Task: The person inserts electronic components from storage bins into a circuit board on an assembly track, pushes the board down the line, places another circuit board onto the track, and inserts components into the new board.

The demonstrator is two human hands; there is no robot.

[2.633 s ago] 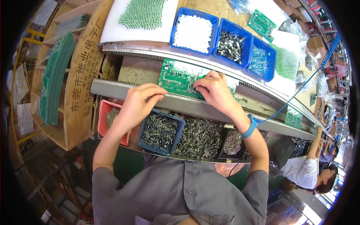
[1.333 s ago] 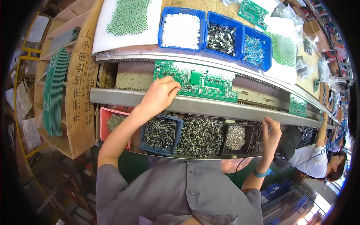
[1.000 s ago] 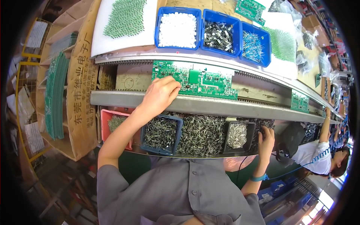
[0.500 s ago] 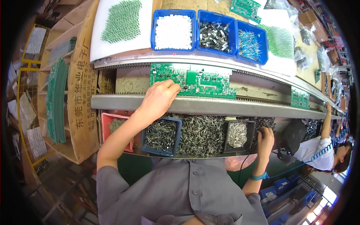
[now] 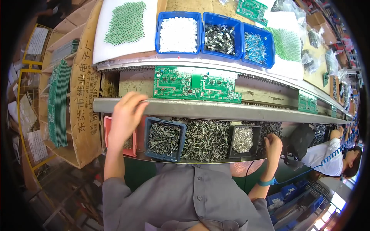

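My left hand (image 5: 128,114) hangs over the grey metal rail (image 5: 216,108), above the pink bin (image 5: 108,134). Its fingers are bent, with a gap between thumb and forefinger, and nothing shows in them. Just right of it, across the conveyor track, lies a green circuit board (image 5: 196,81) carrying small parts. My right hand (image 5: 273,148), with a teal band at the wrist, is at the heap of small black parts (image 5: 269,128) at the right. Its fingertips are drawn together there; whatever they hold is too small to make out.
Beside the pink bin stand a blue-grey bin (image 5: 165,138), a heap of metal-legged parts (image 5: 208,138) and a black bin (image 5: 243,139). Blue bins (image 5: 178,34) line the far side. Boards (image 5: 58,104) stand in a carton at left. A co-worker (image 5: 325,156) sits at right.
My left hand has come off the circuit board and moved left and toward me, leaving the board uncovered. My right hand has stayed at the black parts.
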